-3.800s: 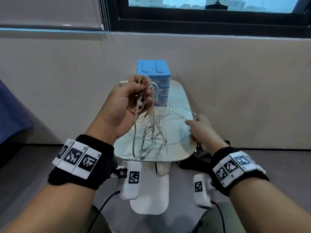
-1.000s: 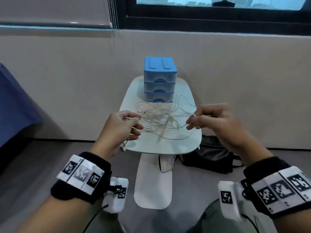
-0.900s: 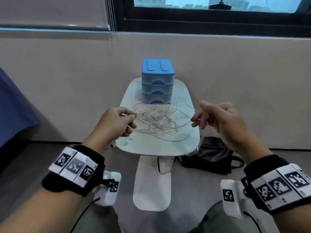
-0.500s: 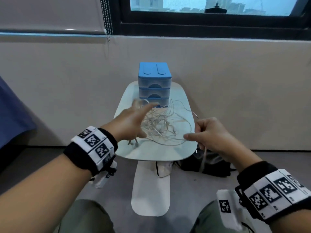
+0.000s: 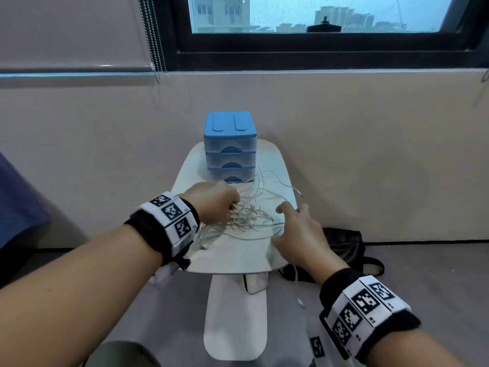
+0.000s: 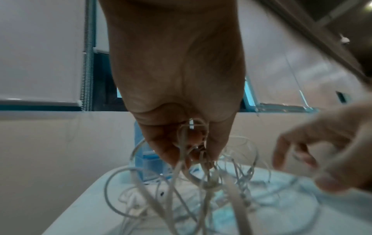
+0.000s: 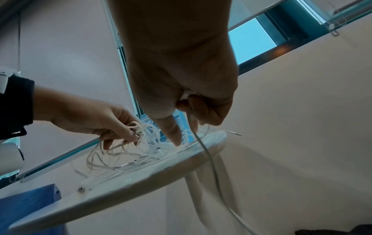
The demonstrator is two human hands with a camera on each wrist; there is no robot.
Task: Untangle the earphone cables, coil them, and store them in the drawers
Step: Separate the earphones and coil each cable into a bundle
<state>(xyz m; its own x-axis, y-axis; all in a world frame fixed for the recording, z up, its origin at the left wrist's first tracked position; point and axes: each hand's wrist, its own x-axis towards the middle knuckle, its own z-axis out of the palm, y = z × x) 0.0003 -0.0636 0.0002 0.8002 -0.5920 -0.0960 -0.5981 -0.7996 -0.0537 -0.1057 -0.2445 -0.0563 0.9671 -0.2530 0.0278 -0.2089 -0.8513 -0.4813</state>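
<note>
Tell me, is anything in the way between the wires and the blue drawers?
Nothing stands between them: the tangled cables lie on the white table right in front of the drawers. But all three drawers are closed, and the cables are still tangled, with the left hand gripping the bundle and the right hand holding one strand.

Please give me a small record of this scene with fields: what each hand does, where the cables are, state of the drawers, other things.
left hand: grips a bunch of tangled cable loops
right hand: holds one cable that hangs over the table edge
earphone cables: tangled, on the table
table: small, white
drawer unit: blue, three drawers, all shut, at the far end of the table
black bag: on the floor, right of the table
</note>
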